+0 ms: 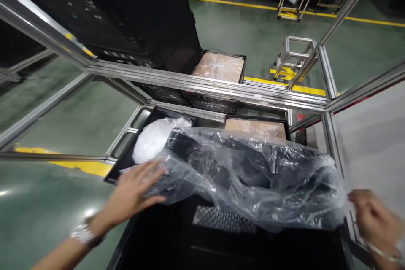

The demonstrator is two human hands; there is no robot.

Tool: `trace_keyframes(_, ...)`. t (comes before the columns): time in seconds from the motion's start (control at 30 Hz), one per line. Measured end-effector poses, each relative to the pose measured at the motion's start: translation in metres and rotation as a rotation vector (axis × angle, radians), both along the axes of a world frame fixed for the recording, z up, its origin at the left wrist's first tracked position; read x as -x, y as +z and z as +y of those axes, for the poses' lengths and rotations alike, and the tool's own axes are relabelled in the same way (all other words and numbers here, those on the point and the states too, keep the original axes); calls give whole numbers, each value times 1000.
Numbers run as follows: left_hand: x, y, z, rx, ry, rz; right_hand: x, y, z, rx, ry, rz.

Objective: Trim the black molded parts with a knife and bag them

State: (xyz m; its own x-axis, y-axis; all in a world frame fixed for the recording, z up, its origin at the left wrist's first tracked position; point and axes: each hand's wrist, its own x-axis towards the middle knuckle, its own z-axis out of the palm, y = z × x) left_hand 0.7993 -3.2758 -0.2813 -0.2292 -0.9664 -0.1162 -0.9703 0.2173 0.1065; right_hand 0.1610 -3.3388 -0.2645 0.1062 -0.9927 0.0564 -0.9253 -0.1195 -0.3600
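A large clear plastic bag (228, 173) stretches crumpled across the middle, over the far part of a black crate (164, 249). My left hand (136, 190) lies against the bag's left end with its fingers stretched apart. At the opposite end, my right hand (373, 215) is closed, its fingers gripping the bag's edge; slight blur softens them. Below the bag's near edge, a dark strip with a grid-like texture (224, 219) shows in the crate. A white plastic bundle (153, 137) sits just beyond my left hand.
An aluminium frame rail (177, 79) crosses in front, with posts at both sides. Behind the bag is a box with brown contents under plastic (253, 127); another such box (221, 66) stands beyond the rail. A metal stool frame (294, 52) stands on the green floor.
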Motion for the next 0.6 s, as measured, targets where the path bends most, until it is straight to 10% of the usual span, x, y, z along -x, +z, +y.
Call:
trace_keyframes(0.13, 66, -6, 8, -145, -176, -166, -81, -17, 83, -256, 569, 391)
trace_keyframes(0.37, 37, 16, 46, -121, -79, -133, -97, -108, 101, -203, 440, 763)
trace_keyframes(0.6, 17, 70, 107, -206, -142, 190, -93, -107, 128, -206, 625, 652)
